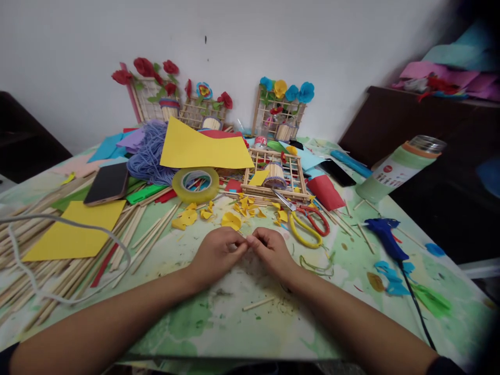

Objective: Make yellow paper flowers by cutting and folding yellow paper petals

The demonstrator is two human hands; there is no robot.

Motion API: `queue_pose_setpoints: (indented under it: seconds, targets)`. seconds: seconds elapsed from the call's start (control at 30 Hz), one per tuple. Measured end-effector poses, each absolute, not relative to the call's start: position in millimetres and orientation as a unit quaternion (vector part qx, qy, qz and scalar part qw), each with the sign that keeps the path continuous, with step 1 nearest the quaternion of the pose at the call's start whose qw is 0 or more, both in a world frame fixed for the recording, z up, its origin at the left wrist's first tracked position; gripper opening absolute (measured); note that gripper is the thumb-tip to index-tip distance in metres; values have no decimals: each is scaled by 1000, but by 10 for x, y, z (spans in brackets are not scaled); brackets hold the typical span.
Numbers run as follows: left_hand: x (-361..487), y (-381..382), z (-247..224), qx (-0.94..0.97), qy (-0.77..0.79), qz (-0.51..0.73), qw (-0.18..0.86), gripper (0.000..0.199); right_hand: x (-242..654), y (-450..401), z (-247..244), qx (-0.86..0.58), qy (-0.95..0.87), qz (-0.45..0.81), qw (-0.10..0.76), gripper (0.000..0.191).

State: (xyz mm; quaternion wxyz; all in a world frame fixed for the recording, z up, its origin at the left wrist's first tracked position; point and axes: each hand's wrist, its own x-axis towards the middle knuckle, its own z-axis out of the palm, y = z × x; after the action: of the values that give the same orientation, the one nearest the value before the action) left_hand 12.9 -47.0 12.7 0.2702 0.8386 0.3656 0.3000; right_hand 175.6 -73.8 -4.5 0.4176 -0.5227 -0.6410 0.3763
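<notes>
Your left hand (pixel 217 254) and right hand (pixel 272 251) meet fingertip to fingertip near the middle of the desk (pixel 234 323), pinching something between them that is too small to make out, perhaps a scrap of paper. Just beyond your knuckles lie yellow paper scraps (pixel 230 220) and the scissors (pixel 307 221). A tape roll (pixel 196 184) sits farther back. The blue glue gun (pixel 385 237) lies toward the right edge, a phone (pixel 107 183) and bamboo sticks (pixel 58 271) toward the left.
</notes>
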Motion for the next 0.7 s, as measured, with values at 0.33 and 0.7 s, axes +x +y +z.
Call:
queue_pose_setpoints:
  seconds: [0.33, 0.7]
  targets:
    - [155, -352, -2, 678, 416, 308, 522, 36, 1770, -717, -47, -527, -576, 402, 479, 29]
    - [135, -391, 140, 733, 420, 291, 448, 28, 1773, -713, -51, -523, -572, 401, 488, 29]
